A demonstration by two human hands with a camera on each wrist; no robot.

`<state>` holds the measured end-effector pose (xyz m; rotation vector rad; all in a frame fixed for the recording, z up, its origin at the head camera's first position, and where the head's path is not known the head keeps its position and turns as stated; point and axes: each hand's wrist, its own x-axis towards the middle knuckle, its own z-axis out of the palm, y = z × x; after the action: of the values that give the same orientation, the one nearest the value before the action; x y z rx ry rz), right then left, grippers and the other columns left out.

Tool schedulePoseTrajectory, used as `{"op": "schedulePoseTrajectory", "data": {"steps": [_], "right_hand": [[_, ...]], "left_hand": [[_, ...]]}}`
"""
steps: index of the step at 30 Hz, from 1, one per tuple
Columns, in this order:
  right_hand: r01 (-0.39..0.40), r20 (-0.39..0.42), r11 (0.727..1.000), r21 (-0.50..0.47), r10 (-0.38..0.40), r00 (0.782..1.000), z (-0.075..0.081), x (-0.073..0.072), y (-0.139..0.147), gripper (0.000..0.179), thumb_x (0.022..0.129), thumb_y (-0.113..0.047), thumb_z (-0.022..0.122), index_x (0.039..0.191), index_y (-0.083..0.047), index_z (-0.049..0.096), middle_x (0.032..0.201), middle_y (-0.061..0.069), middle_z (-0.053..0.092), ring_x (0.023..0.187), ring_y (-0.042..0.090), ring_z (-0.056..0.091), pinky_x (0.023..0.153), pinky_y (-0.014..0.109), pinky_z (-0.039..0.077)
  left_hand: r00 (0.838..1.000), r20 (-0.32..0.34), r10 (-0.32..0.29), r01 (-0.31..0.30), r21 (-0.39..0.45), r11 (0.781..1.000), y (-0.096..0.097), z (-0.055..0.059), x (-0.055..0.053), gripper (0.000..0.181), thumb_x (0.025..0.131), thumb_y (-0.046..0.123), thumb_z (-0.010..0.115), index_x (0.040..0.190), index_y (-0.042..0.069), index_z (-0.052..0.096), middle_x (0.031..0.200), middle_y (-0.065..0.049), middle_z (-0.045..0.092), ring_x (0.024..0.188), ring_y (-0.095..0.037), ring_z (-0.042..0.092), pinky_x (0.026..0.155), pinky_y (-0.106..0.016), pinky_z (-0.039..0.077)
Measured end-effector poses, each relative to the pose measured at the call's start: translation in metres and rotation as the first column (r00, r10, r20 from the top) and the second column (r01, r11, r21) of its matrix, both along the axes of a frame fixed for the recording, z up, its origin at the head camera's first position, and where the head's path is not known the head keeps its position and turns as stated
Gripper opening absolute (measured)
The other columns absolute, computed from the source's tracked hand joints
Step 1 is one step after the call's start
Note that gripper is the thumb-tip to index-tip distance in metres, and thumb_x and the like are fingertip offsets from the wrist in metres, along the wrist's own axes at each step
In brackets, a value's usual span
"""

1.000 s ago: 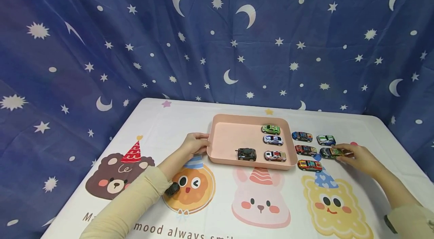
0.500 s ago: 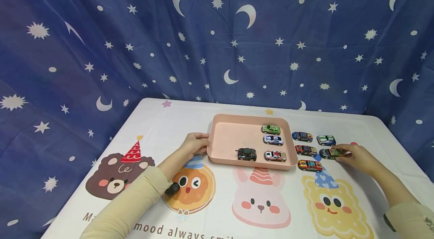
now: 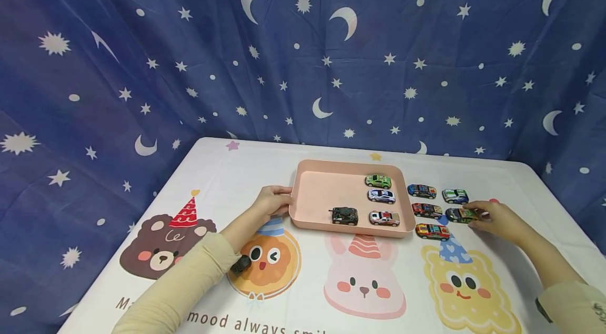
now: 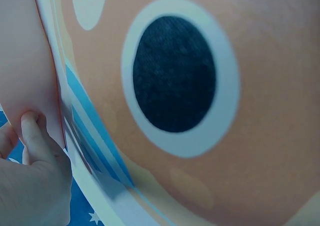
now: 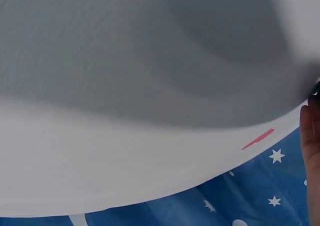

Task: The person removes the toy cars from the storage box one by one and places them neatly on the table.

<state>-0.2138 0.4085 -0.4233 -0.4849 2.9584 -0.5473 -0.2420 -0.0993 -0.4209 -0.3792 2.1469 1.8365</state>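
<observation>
At the left end of a pink tray (image 3: 326, 192), my left hand (image 3: 271, 201) pinches the tray's wall; the left wrist view has the thumb of that hand (image 4: 37, 161) against the pink side. Inside the tray stand a dark green toy tank (image 3: 344, 215), a green toy car (image 3: 377, 181), a white and blue one and a silver and red one. Right of the tray, my right hand (image 3: 499, 222) holds the rear of a black toy car (image 3: 460, 214) on the table. In the right wrist view only part of the right hand (image 5: 311, 141) shows, at the edge.
Between tray and right hand are a blue toy car (image 3: 422, 191), a red and black one (image 3: 427, 210) and a red and yellow one (image 3: 433, 231). A white and green toy car (image 3: 455, 196) sits just behind the black one. A starry blue curtain (image 3: 303, 60) hangs behind the table.
Almost nothing differs. The black toy car and the fingers on it have shifted very slightly; the left hand and tray stay in place.
</observation>
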Motion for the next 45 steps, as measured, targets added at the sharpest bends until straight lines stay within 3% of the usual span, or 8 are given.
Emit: {"op": "schedulePoseTrajectory", "data": {"steps": [8, 13, 23, 45], "right_hand": [[0.002, -0.096, 1.0, -0.012, -0.004, 0.995, 0.0, 0.005, 0.001, 0.039, 0.074, -0.003, 0.073, 0.108, 0.011, 0.061, 0.098, 0.026, 0.065, 0.084, 0.038, 0.061, 0.071, 0.044, 0.057], [0.009, -0.142, 1.0, -0.024, -0.012, 0.99, 0.006, 0.007, -0.003, 0.035, 0.076, -0.002, 0.07, 0.107, 0.01, 0.062, 0.104, 0.03, 0.062, 0.088, 0.042, 0.061, 0.074, 0.052, 0.054], [0.038, -0.126, 0.998, 0.052, -0.031, 0.992, 0.019, 0.0, -0.026, 0.034, 0.077, -0.007, 0.072, 0.107, 0.008, 0.064, 0.103, 0.029, 0.063, 0.091, 0.042, 0.059, 0.077, 0.056, 0.051], [0.01, -0.205, 0.992, -0.126, -0.036, 0.978, 0.032, -0.002, -0.089, 0.034, 0.082, -0.007, 0.07, 0.112, 0.006, 0.062, 0.11, 0.027, 0.063, 0.098, 0.044, 0.06, 0.084, 0.055, 0.052]], "left_hand": [[1.0, -0.005, -0.007, 0.007, 0.001, 1.0, 0.0, -0.001, 0.001, 0.038, 0.081, -0.004, 0.063, 0.12, -0.005, 0.06, 0.108, -0.021, 0.067, 0.056, -0.002, 0.057, 0.05, -0.011, 0.051], [1.0, -0.006, -0.003, 0.003, 0.0, 1.0, 0.0, -0.001, 0.0, 0.038, 0.081, -0.004, 0.062, 0.119, -0.005, 0.06, 0.106, -0.019, 0.067, 0.057, -0.002, 0.057, 0.051, -0.012, 0.051], [1.0, -0.004, -0.003, 0.003, -0.005, 1.0, -0.002, -0.002, 0.0, 0.038, 0.081, -0.003, 0.063, 0.119, -0.004, 0.061, 0.107, -0.019, 0.067, 0.057, -0.003, 0.057, 0.051, -0.012, 0.051], [1.0, -0.005, -0.008, 0.008, -0.015, 1.0, -0.001, -0.002, -0.002, 0.038, 0.081, -0.002, 0.064, 0.119, -0.003, 0.061, 0.11, -0.02, 0.066, 0.058, -0.003, 0.058, 0.054, -0.014, 0.053]]}}
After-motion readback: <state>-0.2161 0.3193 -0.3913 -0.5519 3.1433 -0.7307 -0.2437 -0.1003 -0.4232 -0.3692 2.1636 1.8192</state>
